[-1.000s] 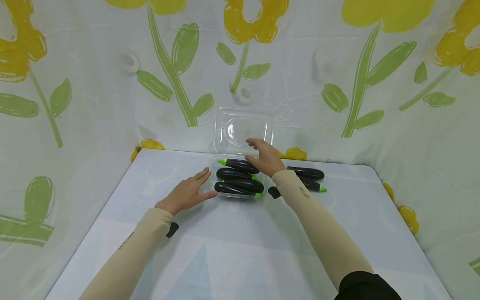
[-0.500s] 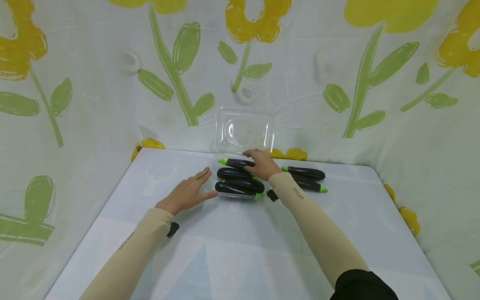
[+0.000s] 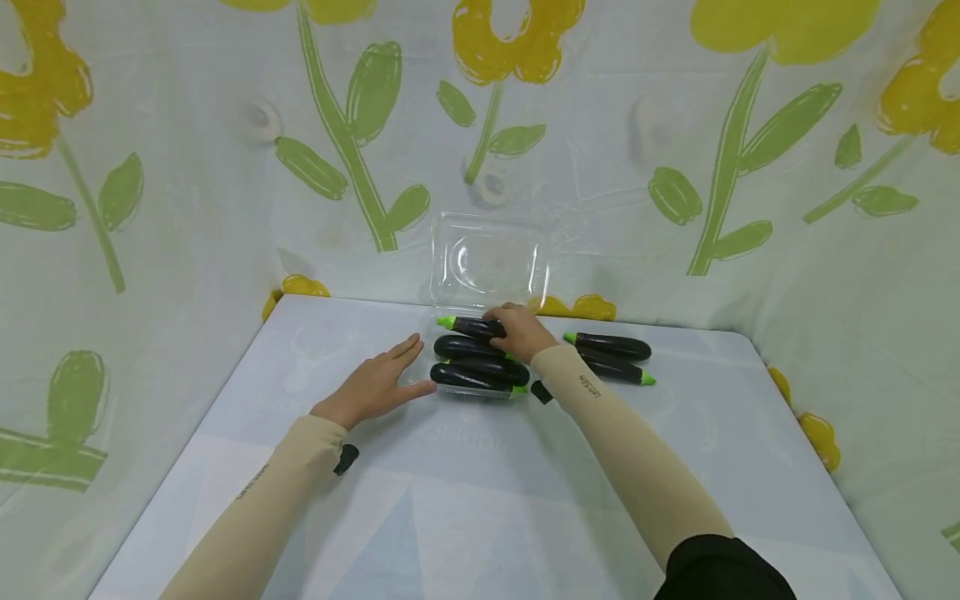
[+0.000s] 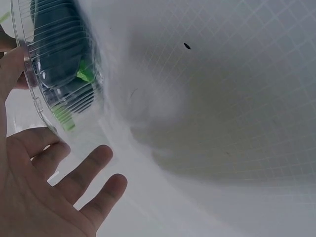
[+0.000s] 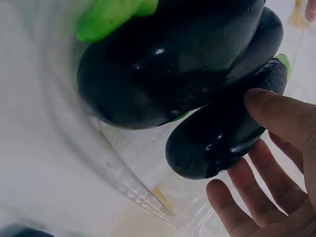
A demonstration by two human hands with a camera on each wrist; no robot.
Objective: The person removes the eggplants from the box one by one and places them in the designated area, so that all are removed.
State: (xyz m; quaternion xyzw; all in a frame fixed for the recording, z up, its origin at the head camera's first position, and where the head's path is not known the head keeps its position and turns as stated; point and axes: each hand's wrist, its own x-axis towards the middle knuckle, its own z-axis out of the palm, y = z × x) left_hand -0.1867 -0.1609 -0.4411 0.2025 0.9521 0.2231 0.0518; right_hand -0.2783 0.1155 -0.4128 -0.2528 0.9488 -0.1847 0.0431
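A clear plastic clamshell box [image 3: 474, 396] stands at the back middle of the table, its lid [image 3: 487, 262] raised behind it. Several dark eggplants with green stems lie in it. With thumb on one side and fingers on the other, my right hand [image 3: 522, 333] grips the rearmost eggplant [image 3: 471, 326] near its rounded end; the right wrist view shows this eggplant [image 5: 212, 143] beside a larger-looking one [image 5: 168, 69]. My left hand [image 3: 375, 385] rests at the box's left side with fingers extended; in the left wrist view its fingertips [image 4: 60, 150] are at the box's rim.
Two more eggplants, one farther back [image 3: 611, 346] and one nearer [image 3: 618, 367], lie on the white table [image 3: 720, 433] right of the box, partly behind the right forearm. A flower-printed curtain [image 3: 585, 192] rises behind the table and along both sides.
My right hand has moved down and slightly left from above the box, and its fingers have closed on the rearmost eggplant. The left hand has stayed where it was.
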